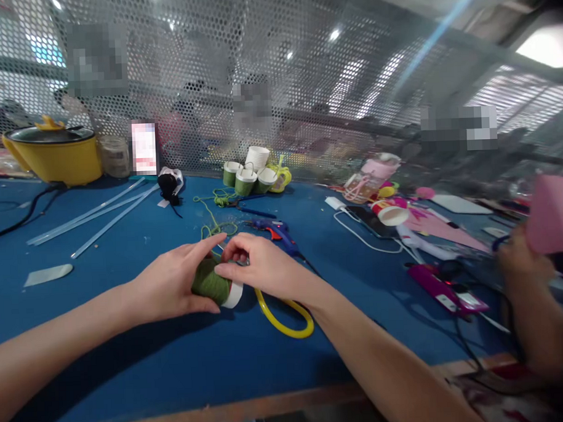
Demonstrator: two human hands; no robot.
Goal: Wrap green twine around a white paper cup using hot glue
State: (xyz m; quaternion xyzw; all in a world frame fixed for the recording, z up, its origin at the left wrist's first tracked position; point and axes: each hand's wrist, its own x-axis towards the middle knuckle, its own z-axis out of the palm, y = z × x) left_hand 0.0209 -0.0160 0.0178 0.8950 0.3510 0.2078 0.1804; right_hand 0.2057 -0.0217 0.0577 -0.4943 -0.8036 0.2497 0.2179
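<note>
A paper cup wrapped in green cord [213, 284] lies on its side on the blue table [176, 362], its white rim showing to the right. My left hand [173, 285] is wrapped round the cup's wrapped body. My right hand [260, 267] has its fingers closed over the cup's rim end, pressing on the cord. A loose green cord [215, 225] trails away behind the hands. A yellow ring [285, 318] lies on the table under my right wrist. A blue glue gun [275, 228] rests just beyond my right hand.
Several green-wrapped cups [247, 175] stand at the back by a mesh wall. Clear glue sticks [97, 217] and a yellow cooking pot [53, 154] sit at the left. At the right another person's hand [523, 258] holds a pink sheet [552, 214] over pink clutter, cables and a phone.
</note>
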